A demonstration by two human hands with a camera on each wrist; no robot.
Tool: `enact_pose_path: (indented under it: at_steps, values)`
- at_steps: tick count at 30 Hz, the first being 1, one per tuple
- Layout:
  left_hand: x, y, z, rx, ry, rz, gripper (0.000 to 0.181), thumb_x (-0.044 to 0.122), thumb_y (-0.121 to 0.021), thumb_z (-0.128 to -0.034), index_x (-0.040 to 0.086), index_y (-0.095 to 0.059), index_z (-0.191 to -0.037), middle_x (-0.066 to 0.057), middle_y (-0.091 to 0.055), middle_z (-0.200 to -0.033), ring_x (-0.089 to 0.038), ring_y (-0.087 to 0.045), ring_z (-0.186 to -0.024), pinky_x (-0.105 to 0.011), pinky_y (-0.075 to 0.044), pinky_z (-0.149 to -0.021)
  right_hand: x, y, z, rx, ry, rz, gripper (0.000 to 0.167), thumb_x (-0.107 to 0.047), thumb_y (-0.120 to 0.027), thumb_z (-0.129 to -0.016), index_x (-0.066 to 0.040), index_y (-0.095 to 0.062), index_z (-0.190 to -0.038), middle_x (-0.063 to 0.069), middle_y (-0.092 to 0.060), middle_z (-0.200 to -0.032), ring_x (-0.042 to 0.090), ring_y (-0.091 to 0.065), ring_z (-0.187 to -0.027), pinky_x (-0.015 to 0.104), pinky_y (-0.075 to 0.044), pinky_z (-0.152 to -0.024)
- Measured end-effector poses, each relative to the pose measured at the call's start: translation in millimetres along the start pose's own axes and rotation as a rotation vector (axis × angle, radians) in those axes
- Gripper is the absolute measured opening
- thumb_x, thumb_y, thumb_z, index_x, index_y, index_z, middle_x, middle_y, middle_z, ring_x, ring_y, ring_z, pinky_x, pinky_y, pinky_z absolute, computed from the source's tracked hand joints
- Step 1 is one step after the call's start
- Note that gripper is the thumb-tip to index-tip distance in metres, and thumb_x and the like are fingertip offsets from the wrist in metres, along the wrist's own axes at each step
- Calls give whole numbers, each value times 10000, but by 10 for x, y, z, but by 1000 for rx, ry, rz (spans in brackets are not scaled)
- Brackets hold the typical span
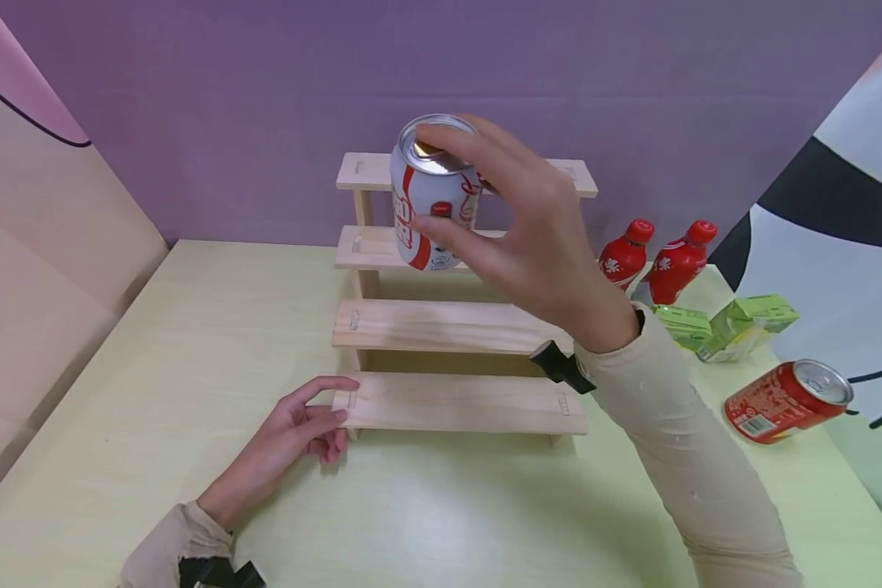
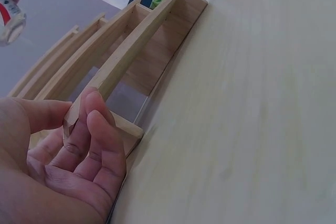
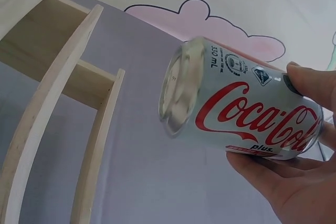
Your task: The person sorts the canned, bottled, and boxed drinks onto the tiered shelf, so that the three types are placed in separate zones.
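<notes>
A pale yellow-green worktop [image 1: 426,506] bears a four-tier stepped rack of light bare wood [image 1: 456,402], with two hands at the rack.
The right hand [image 1: 532,220] has its grip pinching a white cylindrical metal can with red lettering [image 1: 435,192] between thumb and fingers, in the air by the rack's upper tiers, apart from the wood. The left hand [image 1: 294,433] has its grip pinching the left end of the rack's lowest tier. Right of the rack, toward its back, stand two red bottles with red caps [image 1: 678,268]; well right of the rack, toward its front, is a red cylindrical metal can with a silver top [image 1: 782,402]; also right of the rack are two small green box-shaped cartons [image 1: 746,328].
</notes>
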State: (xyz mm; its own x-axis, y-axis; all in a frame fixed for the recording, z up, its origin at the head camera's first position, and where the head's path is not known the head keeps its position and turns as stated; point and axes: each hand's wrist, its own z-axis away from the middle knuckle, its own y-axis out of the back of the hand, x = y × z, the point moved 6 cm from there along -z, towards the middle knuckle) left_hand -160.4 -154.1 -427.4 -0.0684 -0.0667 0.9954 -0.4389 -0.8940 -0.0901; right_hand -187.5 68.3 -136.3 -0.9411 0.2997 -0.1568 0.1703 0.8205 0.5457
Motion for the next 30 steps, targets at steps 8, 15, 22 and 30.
enact_pose_path:
  at_steps: [8,15,22,30]
  values:
    - [0,-41,-4,0,1,-3,419,144,-588,-1012,100,-474,-1412,-106,-655,-746,-168,-578,-624,-274,-522,-565,239,-30,-126,37,-10,-34,481,-120,-758,-890,25,-591,-1317,142,-624,-1250,146,-604,-1076,295,-561,-882]
    - [21,-17,49,13,22,-27,412,158,-588,-1013,118,-479,-1408,-121,-654,-749,-175,-582,-629,-298,-538,-579,444,-106,-286,0,-158,-46,486,-98,-771,-876,-4,-605,-1322,90,-629,-1260,110,-594,-1063,266,-545,-905]
    - [-7,-10,39,5,10,-21,412,145,-580,-1016,116,-474,-1413,-112,-659,-753,-172,-585,-636,-294,-536,-580,631,-128,-424,15,-281,-118,485,-43,-748,-881,38,-580,-1328,118,-617,-1253,107,-593,-1051,260,-534,-920]
    - [-89,-84,-75,-7,13,-7,414,161,-600,-1008,131,-488,-1406,-117,-664,-758,-176,-587,-647,-286,-532,-583,947,-114,-419,21,-403,-114,496,-48,-750,-881,19,-579,-1341,113,-621,-1242,135,-621,-1029,257,-543,-901]
